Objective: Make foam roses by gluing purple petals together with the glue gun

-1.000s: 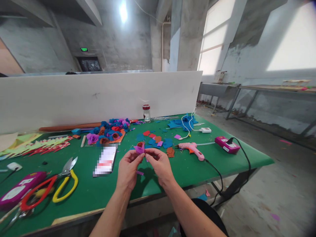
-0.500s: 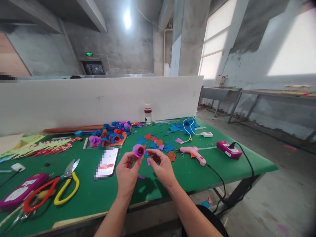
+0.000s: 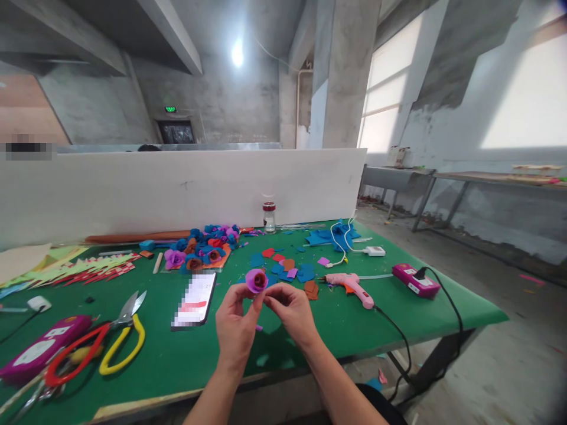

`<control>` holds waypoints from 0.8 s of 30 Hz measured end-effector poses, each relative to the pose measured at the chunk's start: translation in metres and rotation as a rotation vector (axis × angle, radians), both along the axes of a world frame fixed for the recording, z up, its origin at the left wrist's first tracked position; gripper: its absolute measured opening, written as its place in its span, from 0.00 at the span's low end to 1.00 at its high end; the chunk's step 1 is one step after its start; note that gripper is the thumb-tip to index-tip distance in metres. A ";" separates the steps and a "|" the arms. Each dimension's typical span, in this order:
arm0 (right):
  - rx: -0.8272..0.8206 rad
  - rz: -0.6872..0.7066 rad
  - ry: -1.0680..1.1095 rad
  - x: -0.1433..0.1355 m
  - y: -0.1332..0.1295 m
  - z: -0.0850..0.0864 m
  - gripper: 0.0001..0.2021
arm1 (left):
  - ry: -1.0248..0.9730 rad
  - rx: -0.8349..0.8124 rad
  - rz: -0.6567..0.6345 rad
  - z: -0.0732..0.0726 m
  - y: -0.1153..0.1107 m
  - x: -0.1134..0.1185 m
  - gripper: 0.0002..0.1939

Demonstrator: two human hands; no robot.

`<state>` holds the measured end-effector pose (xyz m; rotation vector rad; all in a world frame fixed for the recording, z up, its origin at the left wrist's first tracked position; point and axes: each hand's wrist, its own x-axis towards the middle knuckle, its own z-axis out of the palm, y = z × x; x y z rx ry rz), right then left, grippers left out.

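A paper flower (image 3: 256, 281) with purple outer petals and a brown centre is held up over the green table. My left hand (image 3: 237, 310) is closed round its base, thumb and fingers pinching from below. The thumb and index finger of my right hand (image 3: 290, 310) are pressed together at the flower's lower right side; whether a small piece lies between them is hidden. Beyond my hands lie cut paper petals (image 3: 305, 273) in blue, red, purple and brown. A pink glue gun (image 3: 349, 282) rests to the right of my right hand.
Finished paper flowers (image 3: 212, 242) are heaped at the back left. A phone (image 3: 197, 298), yellow-and-red-handled scissors (image 3: 126, 330) and a purple power box (image 3: 53, 342) lie left. A lidded jar (image 3: 269, 217) stands before the white panel (image 3: 221, 183). Another purple box (image 3: 415, 280) feeds a black cable (image 3: 447, 301) rightward.
My right hand has come in to meet my left at the flower, its fingertips now pinched together. The whole view has shifted slightly as my head tilted up.
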<state>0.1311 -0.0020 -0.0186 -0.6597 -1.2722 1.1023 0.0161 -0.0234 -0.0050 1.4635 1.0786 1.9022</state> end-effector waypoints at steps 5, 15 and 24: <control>-0.115 0.032 0.136 0.001 -0.002 0.006 0.10 | -0.059 -0.042 -0.154 0.003 0.005 -0.006 0.15; -0.249 0.192 0.199 0.006 -0.007 0.012 0.13 | -0.106 -0.268 -0.152 0.005 0.010 -0.009 0.14; -0.300 0.243 0.158 0.009 -0.010 0.014 0.14 | -0.309 -0.361 -0.324 0.003 0.010 -0.007 0.14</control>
